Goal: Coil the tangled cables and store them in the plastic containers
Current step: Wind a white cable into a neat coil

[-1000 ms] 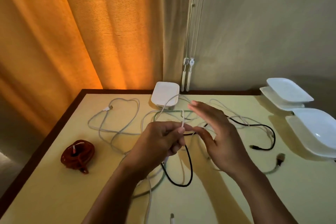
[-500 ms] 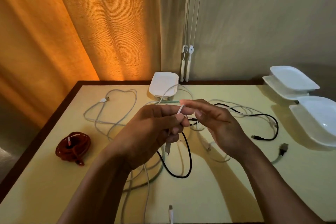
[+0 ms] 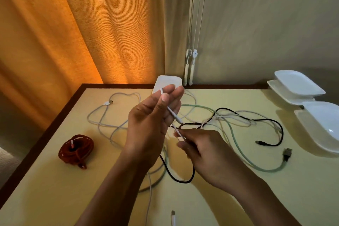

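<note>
Leftmost, red cable (image 3: 76,150) lies coiled on counter (image 3: 45,198). Next, loose white cable (image 3: 100,115) is looped flat. Left hand (image 3: 152,121) is raised at centre, thumb pinching thin white cord (image 3: 172,113) against near-straight fingers (image 3: 178,95). Right hand (image 3: 205,150) sits lower, fingers curled, pinching the same cord just above the tangle. Black cable (image 3: 275,121) and green cable (image 3: 256,168) sprawl intertwined on counter to the right. Open plastic containers (image 3: 300,86) sit at far right edge.

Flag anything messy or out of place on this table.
Green cable, black cable and the held white cable are knotted mid-table; coiled red cable sits outside the plastic containers. Nothing looks damaged.
</note>
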Tool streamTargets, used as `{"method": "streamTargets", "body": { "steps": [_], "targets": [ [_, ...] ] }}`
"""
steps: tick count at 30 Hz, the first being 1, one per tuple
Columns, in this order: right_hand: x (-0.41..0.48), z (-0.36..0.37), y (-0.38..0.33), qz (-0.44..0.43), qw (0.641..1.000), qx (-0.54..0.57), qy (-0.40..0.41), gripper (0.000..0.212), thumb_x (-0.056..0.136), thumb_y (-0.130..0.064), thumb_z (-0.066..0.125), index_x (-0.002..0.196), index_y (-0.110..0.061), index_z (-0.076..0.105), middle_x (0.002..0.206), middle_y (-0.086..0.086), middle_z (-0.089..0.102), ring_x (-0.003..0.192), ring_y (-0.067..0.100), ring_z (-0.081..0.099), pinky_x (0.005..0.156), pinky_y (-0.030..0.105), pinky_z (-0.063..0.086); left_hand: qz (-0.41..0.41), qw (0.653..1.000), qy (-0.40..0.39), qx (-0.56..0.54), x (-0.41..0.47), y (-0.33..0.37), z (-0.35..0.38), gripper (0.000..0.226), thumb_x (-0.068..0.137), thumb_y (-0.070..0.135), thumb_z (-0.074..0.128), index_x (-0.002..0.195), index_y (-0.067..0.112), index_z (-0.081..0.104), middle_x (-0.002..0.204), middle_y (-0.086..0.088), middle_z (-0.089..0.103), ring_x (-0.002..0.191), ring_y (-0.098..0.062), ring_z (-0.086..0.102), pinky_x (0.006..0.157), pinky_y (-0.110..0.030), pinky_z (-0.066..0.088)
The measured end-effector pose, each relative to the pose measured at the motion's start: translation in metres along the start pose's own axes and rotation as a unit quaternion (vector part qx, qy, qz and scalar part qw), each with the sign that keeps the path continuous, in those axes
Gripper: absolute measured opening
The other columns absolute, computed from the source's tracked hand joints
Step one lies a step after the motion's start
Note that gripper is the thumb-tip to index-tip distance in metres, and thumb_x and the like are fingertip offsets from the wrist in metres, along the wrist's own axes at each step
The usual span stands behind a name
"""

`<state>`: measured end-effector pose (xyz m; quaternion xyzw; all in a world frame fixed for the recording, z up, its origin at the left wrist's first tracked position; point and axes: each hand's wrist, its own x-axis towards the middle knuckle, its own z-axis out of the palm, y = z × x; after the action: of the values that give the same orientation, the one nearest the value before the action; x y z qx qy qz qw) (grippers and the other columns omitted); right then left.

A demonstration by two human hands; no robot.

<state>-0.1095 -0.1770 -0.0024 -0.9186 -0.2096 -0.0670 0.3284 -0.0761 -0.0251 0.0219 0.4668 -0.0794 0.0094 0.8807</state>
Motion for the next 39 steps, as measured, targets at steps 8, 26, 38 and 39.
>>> {"method": "streamTargets", "body": {
  "steps": [8,26,38,39],
  "targets": [
    [-0.005,-0.038,0.002,-0.099,0.976,-0.172,0.091,0.005,0.091,-0.019,0.070,0.096,-0.020,0.071,0.086,-0.006,0.062,0.080,0.018,0.057,0.069,0.037,0.049,0.034,0.903,-0.124,0.410,0.003,-0.001,-0.012,0.026,0.104,0.011,0.057,0.124,0.015,0.074,0.121,0.015,0.074,0.118,0.004,0.064,0.099,-0.016,0.050],
    [0.013,-0.050,0.053,-0.056,0.966,0.140,0.209,0.015,0.088,-0.015,0.076,0.102,-0.014,0.080,0.090,-0.002,0.074,0.076,0.016,0.069,0.069,0.025,0.052,-0.251,0.895,-0.341,0.142,-0.001,-0.005,-0.002,0.038,0.103,0.013,0.048,0.130,-0.013,0.058,0.126,-0.028,0.067,0.121,-0.041,0.065,0.108,-0.045,0.050],
    [0.000,-0.020,0.025,0.109,0.986,0.051,-0.112,0.032,0.105,-0.042,0.048,0.105,-0.021,0.073,0.067,-0.006,0.070,0.052,0.004,0.057,0.060,0.022,0.048,-0.080,0.978,-0.194,-0.016,0.013,-0.001,-0.010,0.041,0.105,0.009,0.035,0.144,-0.001,0.046,0.146,-0.019,0.058,0.138,-0.031,0.053,0.113,-0.038,0.045],
    [-0.003,-0.022,0.021,0.099,0.988,0.000,-0.117,0.031,0.104,-0.045,0.048,0.107,-0.024,0.071,0.069,-0.005,0.069,0.057,0.005,0.059,0.064,0.026,0.051,-0.078,0.981,-0.177,-0.011,0.014,-0.002,-0.011,0.040,0.106,0.008,0.036,0.144,-0.001,0.046,0.145,-0.018,0.059,0.137,-0.030,0.054,0.112,-0.037,0.046]
  ]
}}
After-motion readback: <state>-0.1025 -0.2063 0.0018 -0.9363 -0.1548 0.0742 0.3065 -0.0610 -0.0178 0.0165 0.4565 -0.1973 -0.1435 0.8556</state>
